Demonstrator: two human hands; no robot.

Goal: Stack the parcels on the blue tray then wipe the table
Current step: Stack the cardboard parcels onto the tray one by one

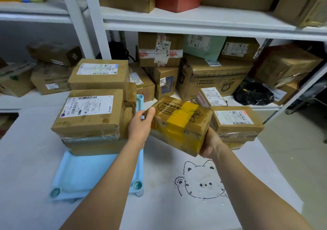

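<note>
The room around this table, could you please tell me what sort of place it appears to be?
Probably a parcel storeroom or pickup point: white shelves crammed with cardboard boxes bearing shipping labels, more parcels stacked on a blue tray, and both hands carrying a taped parcel.

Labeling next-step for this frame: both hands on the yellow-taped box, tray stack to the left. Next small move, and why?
Probably carry the yellow-taped box left and up, over the stack on the blue tray. Left hand and right hand grip it at opposite ends, off the table, beside the stack. The top box offers a flat landing spot. Another box waits on the right.
</note>
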